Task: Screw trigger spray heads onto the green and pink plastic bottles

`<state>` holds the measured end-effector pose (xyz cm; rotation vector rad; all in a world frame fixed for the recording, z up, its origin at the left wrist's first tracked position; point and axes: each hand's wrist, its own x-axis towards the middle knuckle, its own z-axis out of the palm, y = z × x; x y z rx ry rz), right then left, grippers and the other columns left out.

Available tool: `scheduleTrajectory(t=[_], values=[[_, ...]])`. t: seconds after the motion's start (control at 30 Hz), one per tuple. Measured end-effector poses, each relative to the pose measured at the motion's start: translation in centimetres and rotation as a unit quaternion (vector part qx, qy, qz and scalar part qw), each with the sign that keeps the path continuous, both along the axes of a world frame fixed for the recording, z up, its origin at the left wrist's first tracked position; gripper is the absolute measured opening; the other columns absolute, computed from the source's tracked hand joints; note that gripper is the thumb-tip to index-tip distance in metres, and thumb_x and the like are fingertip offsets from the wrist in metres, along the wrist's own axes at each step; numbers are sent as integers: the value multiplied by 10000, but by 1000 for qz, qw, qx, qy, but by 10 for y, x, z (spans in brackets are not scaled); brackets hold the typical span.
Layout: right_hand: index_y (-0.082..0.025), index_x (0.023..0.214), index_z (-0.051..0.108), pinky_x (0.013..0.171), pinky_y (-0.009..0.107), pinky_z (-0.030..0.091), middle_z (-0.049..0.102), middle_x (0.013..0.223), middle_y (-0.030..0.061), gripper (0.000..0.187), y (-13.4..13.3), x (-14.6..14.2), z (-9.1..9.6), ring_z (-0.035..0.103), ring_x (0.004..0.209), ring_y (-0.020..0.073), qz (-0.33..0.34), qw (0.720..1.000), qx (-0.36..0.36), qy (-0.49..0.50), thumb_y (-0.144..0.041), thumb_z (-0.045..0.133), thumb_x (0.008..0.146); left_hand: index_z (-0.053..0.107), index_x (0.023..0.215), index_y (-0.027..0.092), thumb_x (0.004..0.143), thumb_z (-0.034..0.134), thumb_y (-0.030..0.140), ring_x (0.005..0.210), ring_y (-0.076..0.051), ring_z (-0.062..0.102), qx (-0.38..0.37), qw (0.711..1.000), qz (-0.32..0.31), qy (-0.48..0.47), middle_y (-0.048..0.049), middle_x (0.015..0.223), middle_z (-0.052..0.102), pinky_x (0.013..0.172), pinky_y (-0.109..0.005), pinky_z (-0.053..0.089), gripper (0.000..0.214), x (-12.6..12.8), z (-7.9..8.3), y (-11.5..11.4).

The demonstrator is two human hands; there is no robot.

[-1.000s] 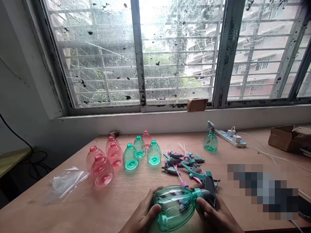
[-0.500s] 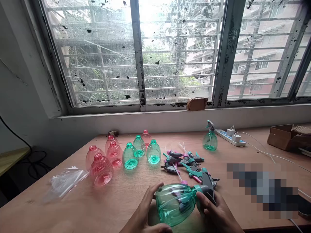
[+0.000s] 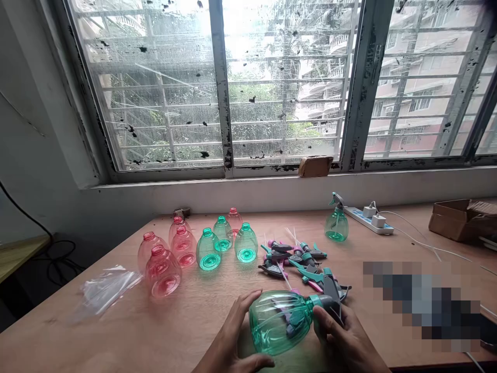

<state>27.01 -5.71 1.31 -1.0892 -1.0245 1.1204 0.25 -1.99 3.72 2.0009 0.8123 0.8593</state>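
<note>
A clear green spray bottle (image 3: 280, 322) lies tilted on its side between my hands, its neck pointing right. My left hand (image 3: 238, 336) is wrapped around the bottle's base end, thumb below and fingers above. At the neck, my right hand (image 3: 341, 334) grips the grey and green trigger sprayer head (image 3: 328, 303) with thumb and fingers. The sprayer's thin tube shows inside the bottle. Just beyond the bottle, a pile of loose trigger sprayer heads (image 3: 297, 256) in grey, pink and green lies on the table.
Several pink bottles (image 3: 163, 272) and green bottles (image 3: 208, 251) without heads stand at the left. Clear plastic bags (image 3: 108, 290) lie beside them. At the back stand a fitted green spray bottle (image 3: 336, 225), a power strip (image 3: 368, 220) and a cardboard box (image 3: 458, 221). A blurred patch covers the right side.
The bottle's base end has lifted slightly between my hands. Both hands keep their hold, and the things on the table stay put.
</note>
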Motion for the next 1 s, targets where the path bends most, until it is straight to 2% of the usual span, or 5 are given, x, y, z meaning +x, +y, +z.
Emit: scheduleTrajectory(t=[0.17,0.33,0.5,0.83,1.0], values=[[-197,664,538,418,220,260,506,499,-58,530,2,2,-1,393,404,89,7,1000,4,3,-669,724,817,252,1589,305,761,833,570,1565,-397,119,-22,1000,-1,-5,-113,1701,195,1273,-555,116,1046,-2,-6,2],[-192,675,532,408,203,248,504,490,-66,542,2,2,-1,380,385,69,11,1000,-5,15,-675,744,797,266,1561,259,960,526,653,1530,-353,294,-139,989,-25,-47,-148,1648,339,1261,-522,193,765,-1,-4,4],[-194,675,534,401,201,255,499,485,-69,548,1,1,1,383,383,70,13,1000,-9,27,-685,756,780,234,1539,292,900,687,587,1525,-348,313,-156,980,-69,-101,-131,1637,351,1253,-490,238,837,3,-1,5],[-204,621,507,426,221,284,471,507,-61,545,2,-3,5,394,428,91,-1,1000,7,31,-651,772,783,255,1560,297,754,866,256,1523,-353,295,-60,998,-8,6,-102,1656,306,1280,-471,191,1013,0,-7,3],[-196,646,531,429,223,304,510,504,-48,546,2,2,2,403,437,96,24,1000,-6,4,-675,749,791,229,1595,293,842,703,650,1545,-363,231,-56,998,16,34,-91,1674,296,1280,-504,169,959,-5,-8,4]])
